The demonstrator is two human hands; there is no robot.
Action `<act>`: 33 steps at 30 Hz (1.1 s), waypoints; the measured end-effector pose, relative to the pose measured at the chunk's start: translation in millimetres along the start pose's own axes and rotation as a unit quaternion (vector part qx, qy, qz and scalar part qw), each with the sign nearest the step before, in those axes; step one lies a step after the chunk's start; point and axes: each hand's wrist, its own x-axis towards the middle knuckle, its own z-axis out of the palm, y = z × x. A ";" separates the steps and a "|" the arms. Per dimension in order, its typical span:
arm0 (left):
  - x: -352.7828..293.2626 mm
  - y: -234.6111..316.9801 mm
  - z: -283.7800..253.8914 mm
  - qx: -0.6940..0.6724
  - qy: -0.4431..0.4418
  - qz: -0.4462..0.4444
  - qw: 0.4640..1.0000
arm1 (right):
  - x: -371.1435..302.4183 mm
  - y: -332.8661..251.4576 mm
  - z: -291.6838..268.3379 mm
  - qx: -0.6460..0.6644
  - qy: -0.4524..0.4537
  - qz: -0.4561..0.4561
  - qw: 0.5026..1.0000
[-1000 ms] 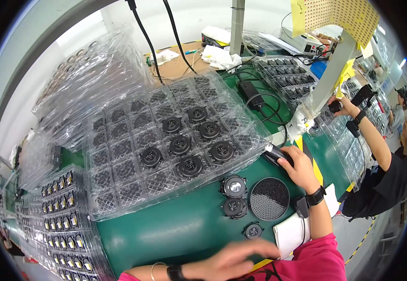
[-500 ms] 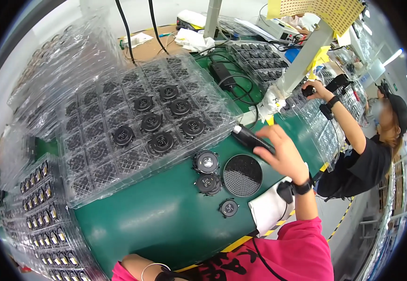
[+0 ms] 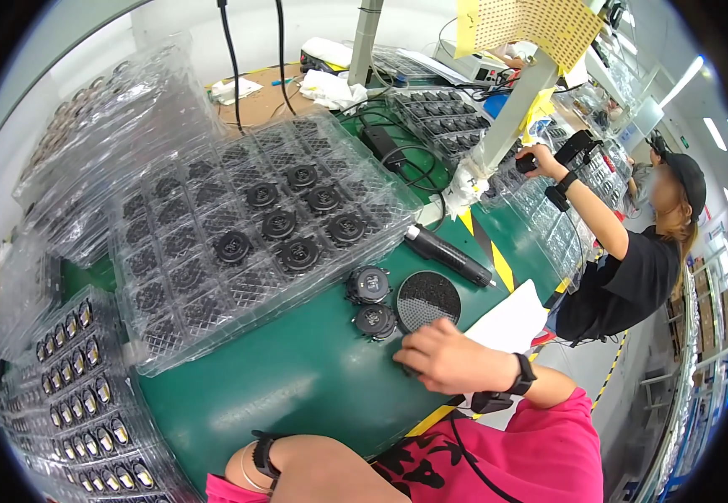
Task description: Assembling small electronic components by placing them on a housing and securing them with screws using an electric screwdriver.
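My right hand (image 3: 435, 356) is low over the green bench, its fingers curled down around a small round black part that is mostly hidden beneath them. Just beyond the fingertips lies a round dish (image 3: 432, 295) of tiny black pieces, probably screws. Two round black housings (image 3: 369, 285) sit left of the dish, one behind the other. A black cylindrical power screwdriver (image 3: 449, 256) rests on the bench at the dish's far right, its metal tip toward the right. My left arm (image 3: 313, 465) crosses the lower edge; the left hand is out of view.
Stacked clear trays (image 3: 213, 323) holding several round black parts fill the middle left. Another tray of small parts (image 3: 87, 402) stands at the near left. A white sheet (image 3: 510, 323) lies right of the dish. A co-worker (image 3: 632, 251) works at the right beside a metal post (image 3: 506, 126).
My right hand has let go of the screwdriver, leaving it on the bench, and has come down and left onto the small round part. The left forearm has risen further into view.
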 end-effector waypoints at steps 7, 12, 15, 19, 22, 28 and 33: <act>16.7 -5.6 2.4 0.107 0.090 0.112 0.984 | 55.1 24.4 -44.7 0.029 0.183 0.073 0.980; 15.6 4.9 -9.1 -0.043 0.092 0.115 0.988 | 77.6 36.0 -23.7 0.039 0.158 0.086 0.983; 1.5 -63.2 -53.1 -0.155 0.155 0.152 0.964 | 91.2 33.7 -16.5 0.096 0.134 0.108 0.980; -30.2 -156.0 -84.1 -0.225 0.327 0.077 0.915 | 103.1 34.8 -16.9 0.145 0.106 0.185 0.966; -39.6 -202.4 -96.1 -0.263 0.485 0.006 0.834 | 104.8 35.4 -10.4 0.127 0.135 0.196 0.963; -41.1 -220.8 -96.1 -0.276 0.606 -0.033 0.745 | 104.6 35.9 2.1 0.131 0.175 0.217 0.951; -44.4 -232.8 -90.9 -0.266 0.594 0.009 0.759 | 96.0 37.2 8.1 0.140 0.207 0.199 0.948</act>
